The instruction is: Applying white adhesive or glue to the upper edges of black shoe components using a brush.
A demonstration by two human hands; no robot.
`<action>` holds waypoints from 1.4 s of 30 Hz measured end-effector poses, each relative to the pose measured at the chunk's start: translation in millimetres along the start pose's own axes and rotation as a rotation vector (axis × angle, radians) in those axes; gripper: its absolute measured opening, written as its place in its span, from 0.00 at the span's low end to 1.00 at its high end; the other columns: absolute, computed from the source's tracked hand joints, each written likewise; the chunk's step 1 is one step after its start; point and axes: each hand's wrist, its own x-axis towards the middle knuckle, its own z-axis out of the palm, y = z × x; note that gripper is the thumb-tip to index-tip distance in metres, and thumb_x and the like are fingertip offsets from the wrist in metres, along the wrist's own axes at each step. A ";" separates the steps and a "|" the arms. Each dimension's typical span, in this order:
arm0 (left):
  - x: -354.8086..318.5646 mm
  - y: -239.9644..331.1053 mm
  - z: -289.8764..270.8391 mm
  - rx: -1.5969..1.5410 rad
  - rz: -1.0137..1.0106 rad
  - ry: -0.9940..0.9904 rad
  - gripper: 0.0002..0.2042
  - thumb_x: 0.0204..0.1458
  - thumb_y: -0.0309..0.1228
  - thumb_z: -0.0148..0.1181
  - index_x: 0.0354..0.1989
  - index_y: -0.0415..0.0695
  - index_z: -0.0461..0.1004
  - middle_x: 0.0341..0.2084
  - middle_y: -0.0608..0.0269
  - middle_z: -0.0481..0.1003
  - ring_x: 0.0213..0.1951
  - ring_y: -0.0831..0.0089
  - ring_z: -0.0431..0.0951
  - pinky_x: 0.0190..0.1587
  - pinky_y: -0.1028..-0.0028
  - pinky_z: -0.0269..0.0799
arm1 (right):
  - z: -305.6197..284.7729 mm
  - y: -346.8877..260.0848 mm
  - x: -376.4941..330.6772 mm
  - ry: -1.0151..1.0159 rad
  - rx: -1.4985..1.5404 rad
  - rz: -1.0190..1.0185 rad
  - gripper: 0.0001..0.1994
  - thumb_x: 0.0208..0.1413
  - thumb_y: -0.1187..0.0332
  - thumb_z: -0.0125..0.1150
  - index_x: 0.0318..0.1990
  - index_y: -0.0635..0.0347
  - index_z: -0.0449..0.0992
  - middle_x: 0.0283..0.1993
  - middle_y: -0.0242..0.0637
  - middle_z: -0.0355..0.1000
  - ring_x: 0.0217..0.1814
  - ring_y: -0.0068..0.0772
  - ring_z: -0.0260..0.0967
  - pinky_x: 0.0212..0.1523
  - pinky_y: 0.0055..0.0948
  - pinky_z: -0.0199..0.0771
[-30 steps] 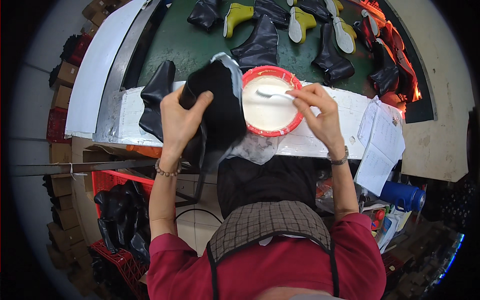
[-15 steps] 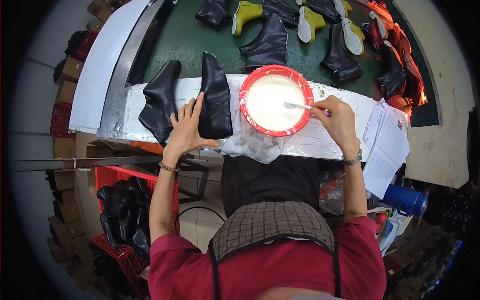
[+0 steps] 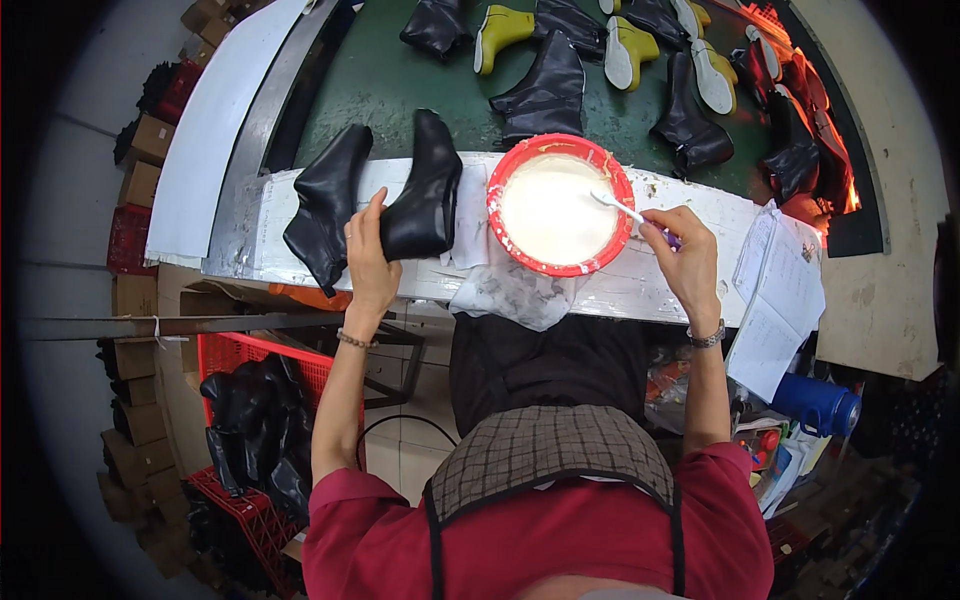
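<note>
Since a moment ago your left hand (image 3: 368,262) has set the black boot (image 3: 424,195) upright on the bench (image 3: 660,290), fingers resting against it; your right hand (image 3: 684,258) grips the brush (image 3: 628,210) dipped in the red bowl (image 3: 560,204).

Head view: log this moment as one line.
left hand on black boot | right hand holds brush in red bowl

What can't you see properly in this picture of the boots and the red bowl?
- Head view: brush bristles sunk in the white paste of the round red bowl.
- Right hand hides the brush handle's end.
- Left hand covers the heel of the black leather ankle boot.
</note>
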 end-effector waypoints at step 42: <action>-1.1 74.7 -5.7 -0.452 0.282 0.182 0.25 0.49 0.21 0.72 0.46 0.45 0.59 0.62 0.40 0.66 0.61 0.53 0.70 0.65 0.61 0.64 | -11.8 -77.0 25.5 -0.003 0.404 -0.210 0.07 0.56 0.75 0.71 0.41 0.63 0.85 0.32 0.33 0.76 0.29 0.18 0.67 0.28 0.21 0.64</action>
